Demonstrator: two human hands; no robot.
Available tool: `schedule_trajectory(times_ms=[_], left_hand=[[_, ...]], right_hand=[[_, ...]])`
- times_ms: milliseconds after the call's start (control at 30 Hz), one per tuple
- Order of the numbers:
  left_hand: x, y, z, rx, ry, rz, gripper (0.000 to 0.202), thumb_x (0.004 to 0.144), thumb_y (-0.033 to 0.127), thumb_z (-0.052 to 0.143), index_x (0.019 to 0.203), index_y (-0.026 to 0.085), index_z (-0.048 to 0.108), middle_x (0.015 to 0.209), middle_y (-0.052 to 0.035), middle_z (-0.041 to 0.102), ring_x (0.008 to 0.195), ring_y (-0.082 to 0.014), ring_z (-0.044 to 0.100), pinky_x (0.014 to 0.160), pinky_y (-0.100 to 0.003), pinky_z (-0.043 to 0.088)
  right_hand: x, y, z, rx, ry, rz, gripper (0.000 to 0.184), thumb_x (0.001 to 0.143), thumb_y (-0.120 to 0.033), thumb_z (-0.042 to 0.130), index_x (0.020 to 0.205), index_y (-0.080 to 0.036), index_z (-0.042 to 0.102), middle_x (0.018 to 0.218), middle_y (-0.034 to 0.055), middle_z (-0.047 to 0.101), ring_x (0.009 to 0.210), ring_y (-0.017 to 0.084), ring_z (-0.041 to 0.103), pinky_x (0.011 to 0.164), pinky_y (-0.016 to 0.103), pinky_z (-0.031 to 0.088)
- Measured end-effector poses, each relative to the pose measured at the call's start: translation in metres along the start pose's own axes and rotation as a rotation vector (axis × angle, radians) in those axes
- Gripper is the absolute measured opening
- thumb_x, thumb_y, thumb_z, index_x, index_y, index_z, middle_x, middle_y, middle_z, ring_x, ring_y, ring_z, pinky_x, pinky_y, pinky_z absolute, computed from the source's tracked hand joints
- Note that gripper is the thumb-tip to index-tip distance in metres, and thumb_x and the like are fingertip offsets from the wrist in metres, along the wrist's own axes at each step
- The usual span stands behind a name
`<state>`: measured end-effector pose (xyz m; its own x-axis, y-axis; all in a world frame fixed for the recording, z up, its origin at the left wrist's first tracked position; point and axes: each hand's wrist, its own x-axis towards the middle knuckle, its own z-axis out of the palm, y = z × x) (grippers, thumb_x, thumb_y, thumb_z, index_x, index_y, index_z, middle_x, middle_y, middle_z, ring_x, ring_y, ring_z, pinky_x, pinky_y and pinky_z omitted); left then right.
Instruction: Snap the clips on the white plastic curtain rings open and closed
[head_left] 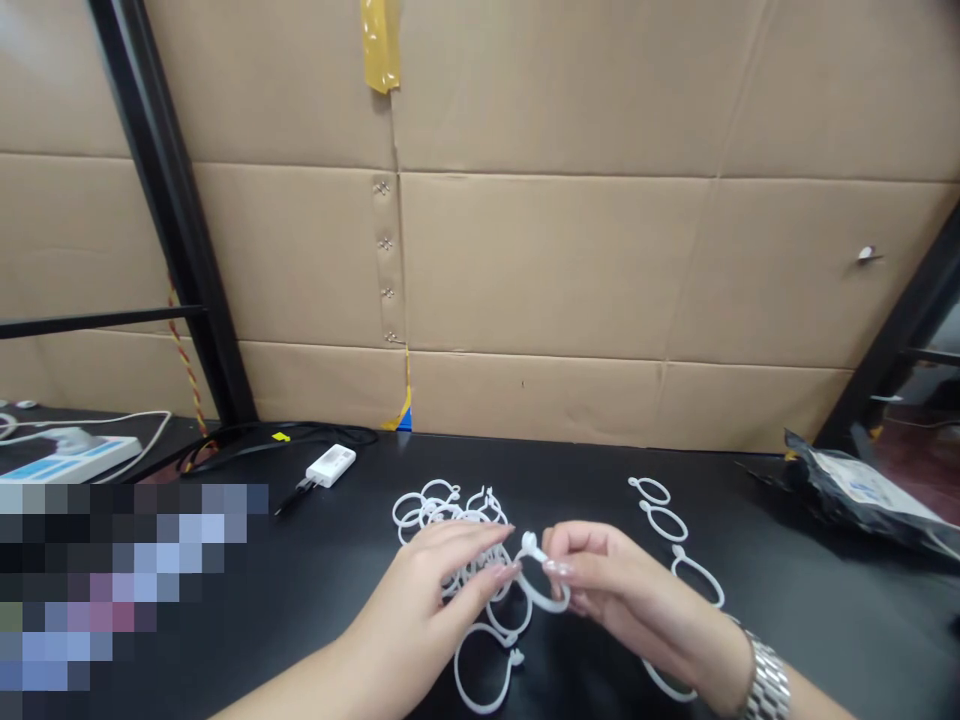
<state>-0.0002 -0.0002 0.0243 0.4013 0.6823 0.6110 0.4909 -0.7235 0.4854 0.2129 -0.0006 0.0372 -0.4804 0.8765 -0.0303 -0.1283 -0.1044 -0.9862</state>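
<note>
- The white ring (545, 603) was pinched in the right hand (626, 580) above the worktop (337, 560); it looked light, springy and smooth, best held by its band
- The left hand (427, 590) was close beside it, thumb and finger parted; contact was unclear
- Heaped rings (431, 512) crowded beneath the left hand; the right wrist partly hid a row of rings (679, 551)
</note>
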Motion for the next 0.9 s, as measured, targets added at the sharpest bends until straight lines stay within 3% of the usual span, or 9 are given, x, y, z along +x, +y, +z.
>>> schedule_trajectory(times_ms=[233, 333, 467, 600, 700, 900], left_hand=[[0.001, 0.003, 0.004, -0.125, -0.039, 0.131, 0.020, 0.086, 0.019, 0.059, 0.099, 0.029, 0.070, 0.093, -0.0016, 0.075, 0.091, -0.0209, 0.069, 0.083, -0.036, 0.055], [-0.001, -0.001, 0.006, -0.055, 0.044, 0.162, 0.017, 0.084, 0.016, 0.061, 0.091, 0.027, 0.071, 0.087, -0.0005, 0.076, 0.086, -0.0207, 0.071, 0.089, -0.041, 0.051], [-0.004, 0.001, 0.005, 0.130, 0.228, 0.302, 0.019, 0.082, 0.007, 0.059, 0.092, 0.021, 0.068, 0.079, -0.0001, 0.075, 0.086, -0.0212, 0.070, 0.103, -0.052, 0.033], [-0.004, 0.007, 0.002, 0.236, 0.244, 0.415, 0.020, 0.082, 0.005, 0.055, 0.095, 0.018, 0.065, 0.078, -0.0015, 0.075, 0.083, -0.0198, 0.070, 0.106, -0.052, 0.027], [-0.004, 0.008, 0.002, 0.236, 0.233, 0.422, 0.017, 0.082, 0.004, 0.054, 0.090, 0.016, 0.065, 0.075, -0.0012, 0.074, 0.080, -0.0187, 0.070, 0.106, -0.052, 0.025], [-0.006, 0.007, 0.006, 0.157, 0.189, 0.328, 0.018, 0.082, 0.004, 0.054, 0.082, 0.018, 0.066, 0.066, 0.0017, 0.071, 0.064, -0.0147, 0.067, 0.104, -0.053, 0.026]], right_hand=[[0.001, 0.011, 0.012, 0.154, -0.063, 0.018, 0.015, 0.068, -0.023, 0.075, 0.067, -0.014, 0.063, 0.059, -0.0028, 0.053, 0.054, 0.008, 0.036, 0.052, 0.021, 0.025], [0.002, 0.015, 0.014, 0.102, -0.054, 0.041, 0.015, 0.067, -0.022, 0.077, 0.068, -0.014, 0.064, 0.059, -0.0027, 0.055, 0.052, 0.007, 0.036, 0.049, 0.020, 0.023], [0.001, 0.019, 0.018, -0.019, -0.086, 0.030, 0.013, 0.070, -0.025, 0.076, 0.075, -0.015, 0.069, 0.068, 0.0006, 0.063, 0.057, 0.008, 0.045, 0.052, 0.019, 0.029], [-0.001, 0.022, 0.022, -0.082, -0.131, -0.015, 0.015, 0.072, -0.030, 0.074, 0.076, -0.016, 0.072, 0.069, 0.0010, 0.065, 0.059, 0.009, 0.048, 0.057, 0.021, 0.034], [0.000, 0.024, 0.025, -0.067, -0.108, -0.013, 0.017, 0.073, -0.033, 0.074, 0.070, -0.016, 0.071, 0.065, 0.0002, 0.065, 0.054, 0.008, 0.047, 0.057, 0.022, 0.036], [0.000, 0.022, 0.027, 0.012, -0.108, -0.030, 0.026, 0.066, -0.033, 0.078, 0.057, -0.015, 0.061, 0.066, 0.0009, 0.063, 0.065, 0.014, 0.059, 0.067, 0.027, 0.043]])
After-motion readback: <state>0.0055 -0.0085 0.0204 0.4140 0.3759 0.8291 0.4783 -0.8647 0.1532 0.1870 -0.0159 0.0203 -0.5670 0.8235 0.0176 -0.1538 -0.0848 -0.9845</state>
